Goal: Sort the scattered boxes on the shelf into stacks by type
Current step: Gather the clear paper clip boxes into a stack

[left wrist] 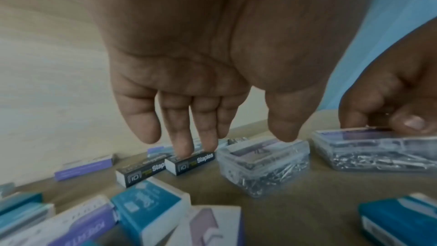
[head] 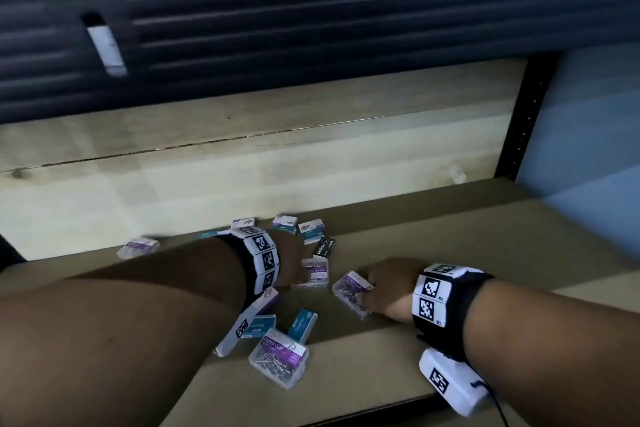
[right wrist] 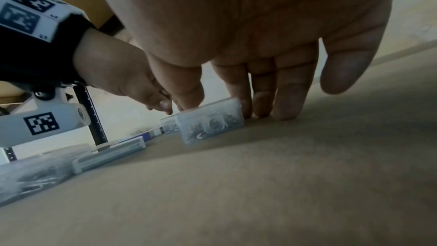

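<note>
Small boxes lie scattered on the brown shelf board (head: pixel 467 239). My right hand (head: pixel 375 289) pinches a clear paper clip box (head: pixel 349 295) that sits on the board, thumb on one side and fingers on the other (right wrist: pixel 216 109). My left hand (head: pixel 294 263) hangs over a second clear paper clip box (head: pixel 313 274) with straight fingers (left wrist: pixel 182 149). Its fingertips reach a black staples box (left wrist: pixel 190 163), and its thumb touches the clear box (left wrist: pixel 262 164). A third clear paper clip box (head: pixel 278 359) lies near the front. Teal staples boxes (head: pixel 303 324) lie behind it.
More teal and purple-white boxes (head: pixel 284 224) lie along the pale wooden back panel (head: pixel 242 166), and a clear box (head: pixel 138 248) lies far left. A black upright post (head: pixel 526 121) stands at the right. A dark beam (head: pixel 311 28) hangs above. Bare board stretches to the right.
</note>
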